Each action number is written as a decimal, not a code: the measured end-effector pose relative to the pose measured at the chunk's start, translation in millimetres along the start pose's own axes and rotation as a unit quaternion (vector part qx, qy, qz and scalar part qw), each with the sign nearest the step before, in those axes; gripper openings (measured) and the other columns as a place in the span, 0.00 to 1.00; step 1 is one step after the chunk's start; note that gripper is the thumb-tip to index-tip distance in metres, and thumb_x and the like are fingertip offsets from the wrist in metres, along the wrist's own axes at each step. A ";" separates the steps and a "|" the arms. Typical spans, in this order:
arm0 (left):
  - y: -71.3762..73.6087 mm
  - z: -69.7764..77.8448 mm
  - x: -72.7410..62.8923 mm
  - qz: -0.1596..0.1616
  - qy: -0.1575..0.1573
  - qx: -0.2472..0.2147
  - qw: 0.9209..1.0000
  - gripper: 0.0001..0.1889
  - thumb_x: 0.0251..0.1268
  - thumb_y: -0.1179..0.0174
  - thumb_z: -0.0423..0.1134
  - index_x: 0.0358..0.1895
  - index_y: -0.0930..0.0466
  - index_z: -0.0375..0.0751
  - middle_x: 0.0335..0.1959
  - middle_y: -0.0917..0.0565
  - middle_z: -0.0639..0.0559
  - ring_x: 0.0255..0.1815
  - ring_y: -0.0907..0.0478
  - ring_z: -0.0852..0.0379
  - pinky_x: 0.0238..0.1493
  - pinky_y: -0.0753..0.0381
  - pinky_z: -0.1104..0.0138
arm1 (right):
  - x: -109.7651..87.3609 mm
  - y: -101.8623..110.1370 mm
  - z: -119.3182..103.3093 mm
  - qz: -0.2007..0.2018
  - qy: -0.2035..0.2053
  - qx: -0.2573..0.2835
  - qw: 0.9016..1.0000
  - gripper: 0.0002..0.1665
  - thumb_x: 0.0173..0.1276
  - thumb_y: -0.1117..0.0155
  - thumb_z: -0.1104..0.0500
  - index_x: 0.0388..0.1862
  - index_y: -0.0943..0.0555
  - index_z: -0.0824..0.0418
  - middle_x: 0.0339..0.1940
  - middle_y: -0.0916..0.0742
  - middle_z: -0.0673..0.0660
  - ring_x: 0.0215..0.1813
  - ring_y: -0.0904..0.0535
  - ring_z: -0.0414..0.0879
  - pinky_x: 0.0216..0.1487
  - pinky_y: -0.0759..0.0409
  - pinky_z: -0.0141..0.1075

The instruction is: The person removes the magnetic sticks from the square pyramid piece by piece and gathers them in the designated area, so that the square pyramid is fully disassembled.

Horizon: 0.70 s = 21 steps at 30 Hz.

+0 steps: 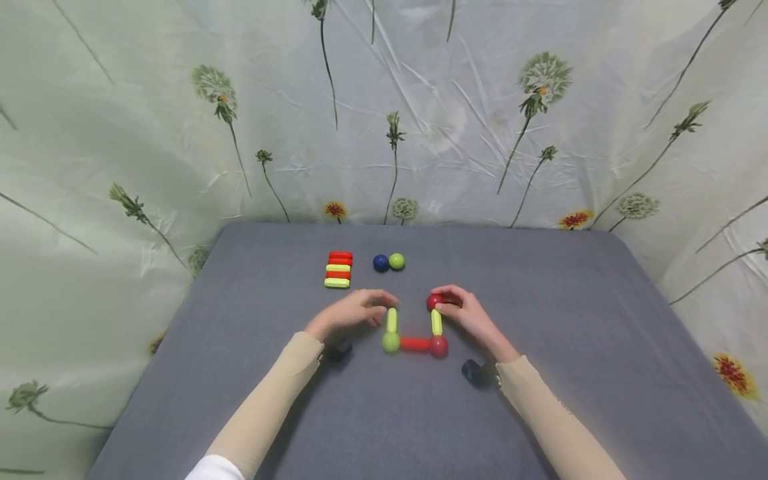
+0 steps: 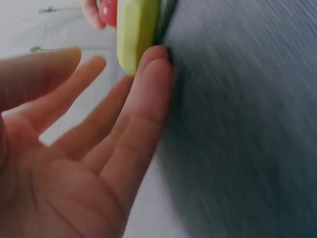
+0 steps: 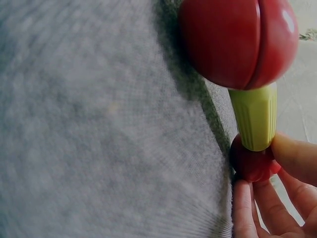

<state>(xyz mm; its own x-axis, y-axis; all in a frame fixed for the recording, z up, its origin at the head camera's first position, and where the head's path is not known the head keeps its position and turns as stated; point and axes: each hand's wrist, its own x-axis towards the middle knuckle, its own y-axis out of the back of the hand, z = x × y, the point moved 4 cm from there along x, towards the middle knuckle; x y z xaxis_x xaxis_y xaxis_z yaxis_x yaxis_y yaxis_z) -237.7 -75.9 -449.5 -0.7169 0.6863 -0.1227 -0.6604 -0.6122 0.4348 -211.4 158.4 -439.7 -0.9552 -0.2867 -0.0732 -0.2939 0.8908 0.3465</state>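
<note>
A U-shaped piece of toy balls and rods lies on the grey tabletop. Its base is a red rod (image 1: 415, 344) between a green ball (image 1: 391, 343) and a red ball (image 1: 439, 346). One yellow-green rod (image 1: 392, 320) points away from the green ball; a second yellow-green rod (image 1: 436, 323) extends from the red one. My right hand (image 1: 471, 315) pinches another red ball (image 3: 252, 161) at the far end of that second rod, thumb on one side, fingers on the other. My left hand (image 1: 355, 311) is beside the left rod's free end, fingers extended, gripping nothing; contact is unclear.
Several red and yellow-green rods (image 1: 339, 275) lie side by side at the back left. A blue ball (image 1: 381, 263) and a green ball (image 1: 397, 261) sit together behind the U-shape. A flower-patterned cloth (image 1: 456, 133) hangs behind the table.
</note>
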 end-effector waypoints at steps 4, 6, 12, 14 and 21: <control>-7.6 4.1 8.2 -0.009 -0.010 0.008 1.000 0.17 0.63 0.44 0.28 0.55 0.23 0.34 0.51 0.20 0.46 0.40 0.22 0.56 0.43 0.23 0.65 | 8.9 -0.4 19.0 0.006 0.005 0.005 1.000 0.19 0.69 0.41 0.66 0.58 0.25 0.70 0.52 0.20 0.66 0.52 0.24 0.55 0.53 0.25 0.43; -7.9 4.4 10.3 0.003 -0.013 0.012 1.000 0.15 0.60 0.41 0.26 0.51 0.21 0.35 0.47 0.19 0.48 0.39 0.22 0.56 0.43 0.23 0.65 | 12.1 -0.8 26.8 0.010 0.005 0.009 1.000 0.19 0.68 0.40 0.65 0.58 0.25 0.68 0.52 0.19 0.65 0.52 0.24 0.54 0.52 0.25 0.40; -4.4 9.7 10.7 0.058 -0.042 0.042 0.997 0.07 0.53 0.34 0.26 0.36 0.19 0.35 0.34 0.20 0.51 0.32 0.21 0.58 0.35 0.23 0.67 | 10.6 0.3 24.7 0.010 0.014 0.012 1.000 0.19 0.68 0.39 0.65 0.57 0.24 0.68 0.52 0.19 0.65 0.52 0.23 0.54 0.51 0.26 0.38; -2.0 10.3 8.6 0.092 -0.056 0.060 0.992 0.07 0.50 0.31 0.26 0.32 0.19 0.37 0.31 0.21 0.53 0.30 0.23 0.60 0.32 0.24 0.68 | 5.6 0.9 13.6 0.007 0.013 0.010 1.000 0.20 0.68 0.40 0.66 0.58 0.25 0.69 0.52 0.20 0.66 0.52 0.24 0.55 0.51 0.26 0.38; 18.7 -6.4 -17.4 0.195 -0.020 -0.023 0.980 0.08 0.53 0.32 0.27 0.37 0.18 0.34 0.37 0.18 0.46 0.39 0.19 0.53 0.40 0.22 0.64 | -3.6 0.3 -6.3 -0.002 0.011 0.009 1.000 0.20 0.68 0.42 0.68 0.58 0.27 0.73 0.52 0.21 0.69 0.52 0.25 0.57 0.50 0.25 0.37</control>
<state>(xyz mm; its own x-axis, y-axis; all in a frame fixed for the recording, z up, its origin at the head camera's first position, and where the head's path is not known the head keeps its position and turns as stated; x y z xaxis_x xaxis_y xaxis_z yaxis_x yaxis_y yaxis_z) -239.0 -101.8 -444.9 -0.9081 0.4110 0.0796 -0.3483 -0.8471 0.4014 -207.8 157.5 -433.4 -0.9533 -0.2973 -0.0537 -0.2979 0.8960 0.3293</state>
